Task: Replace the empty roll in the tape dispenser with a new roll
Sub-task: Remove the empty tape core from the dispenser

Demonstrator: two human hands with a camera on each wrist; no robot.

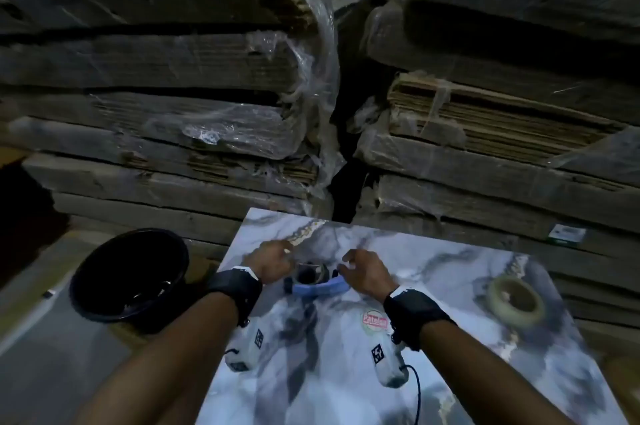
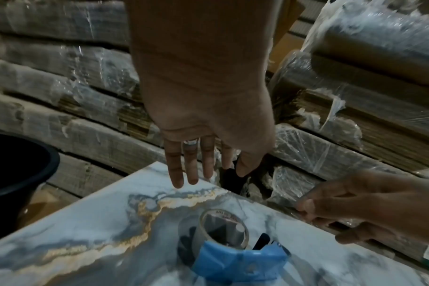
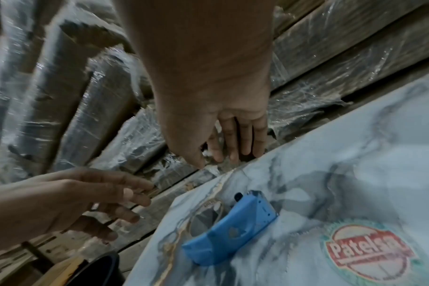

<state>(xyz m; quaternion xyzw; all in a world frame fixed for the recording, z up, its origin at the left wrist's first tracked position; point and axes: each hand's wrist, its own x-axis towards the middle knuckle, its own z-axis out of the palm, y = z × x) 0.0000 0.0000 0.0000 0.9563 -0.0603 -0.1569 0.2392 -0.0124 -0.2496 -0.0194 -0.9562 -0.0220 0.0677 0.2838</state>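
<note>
A blue tape dispenser (image 1: 318,284) lies on the marble-patterned tile (image 1: 450,269), between my two hands. In its cradle sits a thin, see-through roll core (image 2: 223,230) with small print on its rim. My left hand (image 2: 208,177) hovers just left of the dispenser, fingers straight and spread, holding nothing. My right hand (image 3: 223,158) hangs to the dispenser's right near the tile's far edge, its fingers relaxed and empty. A full pale roll of tape (image 1: 516,300) lies flat on the tile, far to the right of my right hand.
A black bucket (image 1: 128,272) stands off the tile's left edge. Stacks of plastic-wrapped flat cardboard (image 1: 207,95) rise right behind the tile. A round red "Patelson" sticker (image 3: 365,249) is on the tile near my right wrist.
</note>
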